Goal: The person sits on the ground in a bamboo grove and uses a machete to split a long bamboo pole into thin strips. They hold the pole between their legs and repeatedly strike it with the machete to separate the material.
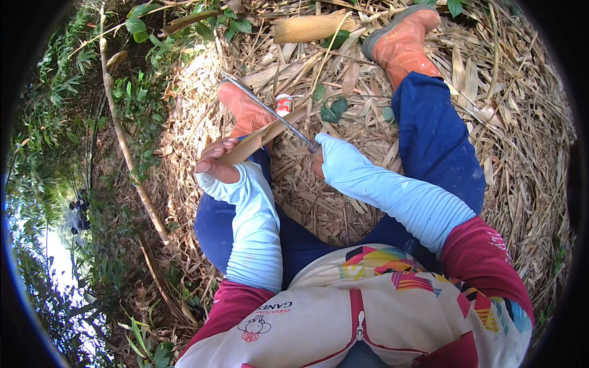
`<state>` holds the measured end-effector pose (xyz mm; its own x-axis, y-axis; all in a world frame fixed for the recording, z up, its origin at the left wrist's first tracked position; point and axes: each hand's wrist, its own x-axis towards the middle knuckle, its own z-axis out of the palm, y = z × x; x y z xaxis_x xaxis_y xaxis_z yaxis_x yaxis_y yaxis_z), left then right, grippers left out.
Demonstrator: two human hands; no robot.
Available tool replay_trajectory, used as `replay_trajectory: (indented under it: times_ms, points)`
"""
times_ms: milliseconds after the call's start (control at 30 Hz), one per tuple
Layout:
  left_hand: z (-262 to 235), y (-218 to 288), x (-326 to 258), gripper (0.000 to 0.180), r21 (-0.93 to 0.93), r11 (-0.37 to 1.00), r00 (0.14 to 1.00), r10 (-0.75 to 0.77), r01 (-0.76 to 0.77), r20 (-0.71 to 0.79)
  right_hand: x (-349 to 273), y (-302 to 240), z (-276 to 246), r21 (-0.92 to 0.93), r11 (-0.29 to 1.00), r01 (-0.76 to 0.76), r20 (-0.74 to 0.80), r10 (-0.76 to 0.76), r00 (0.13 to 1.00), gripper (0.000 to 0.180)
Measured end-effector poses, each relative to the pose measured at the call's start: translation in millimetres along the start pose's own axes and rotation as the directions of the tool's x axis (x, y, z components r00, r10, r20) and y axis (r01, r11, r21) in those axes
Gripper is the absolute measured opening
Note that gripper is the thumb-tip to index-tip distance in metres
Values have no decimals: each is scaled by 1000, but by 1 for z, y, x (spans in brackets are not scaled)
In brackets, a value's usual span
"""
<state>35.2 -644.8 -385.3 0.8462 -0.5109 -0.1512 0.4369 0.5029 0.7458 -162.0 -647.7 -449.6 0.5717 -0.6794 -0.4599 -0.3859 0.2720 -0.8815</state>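
My left hand (219,164), in a pale blue sleeve reaching over the palm, grips the near end of a tan split bamboo piece (254,141). Its fingers and thumb close around that end. The piece slants up to the right. In my right hand (318,163) is the handle end of a long, narrow-bladed knife (254,100), most of the grip being hidden by the fingers and sleeve. The grey blade points up and left, crossing over the bamboo piece; whether the two touch, I cannot tell. Behind the blade is my orange left boot (240,104).
A small red and white container (283,105) stands just beyond the bamboo piece. Farther off lies a thick tan bamboo section (310,28). My right boot (408,40) is stretched out at the upper right. Dry leaves and shavings cover the ground; a thin pole (126,147) and green plants are at left.
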Motion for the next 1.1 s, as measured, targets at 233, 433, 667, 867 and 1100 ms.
replay_trajectory:
  times_ms: [233, 433, 667, 867, 1100]
  points:
    - [-17, 20, 27, 58, 11, 951, 588, 182, -310, 788, -3, 5, 0, -21, 998, 54, -48, -55, 997, 28]
    - [-9, 21, 13, 59, 10, 942, 721, 249, -334, 647, -4, 1, -1, -5, 997, 73, -67, -74, 995, 28]
    - [-13, 11, 18, 57, 40, 947, 710, 210, -318, 672, -3, 3, -2, -17, 997, 79, -28, -80, 996, 30]
    - [-6, 2, 6, 54, 193, 753, 667, 394, -629, 632, -8, -4, -2, -148, 984, 97, -96, -112, 989, 29]
    - [-5, -4, -4, 50, 228, 558, 540, 494, -798, 681, -28, -37, -1, -20, 978, 208, -36, -209, 977, 33]
